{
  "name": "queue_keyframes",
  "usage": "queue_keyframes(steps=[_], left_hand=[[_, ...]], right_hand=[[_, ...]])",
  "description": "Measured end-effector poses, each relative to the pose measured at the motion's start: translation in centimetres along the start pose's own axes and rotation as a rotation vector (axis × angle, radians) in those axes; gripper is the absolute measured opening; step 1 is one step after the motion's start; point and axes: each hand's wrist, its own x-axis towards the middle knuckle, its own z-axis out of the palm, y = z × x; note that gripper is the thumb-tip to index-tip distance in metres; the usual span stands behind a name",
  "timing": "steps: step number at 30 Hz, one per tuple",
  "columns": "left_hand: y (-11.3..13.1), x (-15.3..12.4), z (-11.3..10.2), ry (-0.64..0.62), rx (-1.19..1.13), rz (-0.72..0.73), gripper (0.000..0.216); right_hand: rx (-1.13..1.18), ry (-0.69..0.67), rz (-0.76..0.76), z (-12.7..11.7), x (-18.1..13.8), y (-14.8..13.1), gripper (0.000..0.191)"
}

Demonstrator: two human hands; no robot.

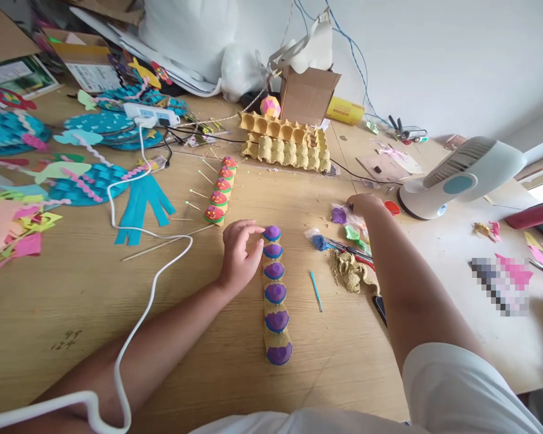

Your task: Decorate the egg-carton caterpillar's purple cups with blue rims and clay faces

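Note:
A strip of egg carton (275, 306) lies lengthwise in front of me, its row of bumps capped with purple clay over blue. My left hand (241, 253) is at the strip's far end, thumb and index finger apart, the index tip at the edge of the farthest purple bump. The other fingers are curled. My right hand (365, 205) reaches out beside small bags of clay; its fingertips are mostly hidden. Nearest to it are purple clay (339, 214) and green clay (353, 235) in plastic. Blue clay (319, 242) and a tan clay lump (350, 271) lie closer to me.
A red-and-green decorated carton strip (220, 189) with pins stands left of centre. Egg cartons (289, 152) sit behind. A white fan (461, 175) stands right. A white cable (156, 277) crosses the left side. A blue stick tool (315, 290) lies right of the purple strip.

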Motion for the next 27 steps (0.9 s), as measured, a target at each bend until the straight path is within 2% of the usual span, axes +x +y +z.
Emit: queue_keyframes(steps=[4, 12, 18, 20, 22, 24, 27], left_hand=[[0.0, 0.0, 0.0, -0.006, -0.008, -0.004, 0.018], [-0.1, 0.0, 0.0, -0.005, -0.01, 0.007, 0.019], [0.1, -0.1, 0.1, 0.003, -0.003, 0.002, 0.018], [0.1, -0.1, 0.1, 0.0, 0.0, -0.002, 0.018], [0.1, -0.1, 0.1, -0.002, 0.001, -0.002, 0.017], [0.1, -0.1, 0.1, -0.001, -0.001, -0.001, 0.017], [0.1, -0.1, 0.1, -0.004, -0.01, -0.006, 0.017]], right_hand=[[-0.019, 0.021, -0.008, 0.6, 0.5, 0.7, 0.047], [0.055, 0.19, -0.023, 2.1, -0.2, 2.2, 0.041], [0.145, 0.461, -0.01, 1.4, -2.6, 3.1, 0.029], [0.342, 0.648, -0.01, 1.5, -4.0, 2.8, 0.025], [0.575, 0.735, -0.02, 2.3, -5.8, 1.8, 0.022], [0.794, 0.714, -0.036, 3.5, -8.2, 0.0, 0.025], [0.944, 0.626, -0.179, 5.2, -12.3, -3.1, 0.027]])
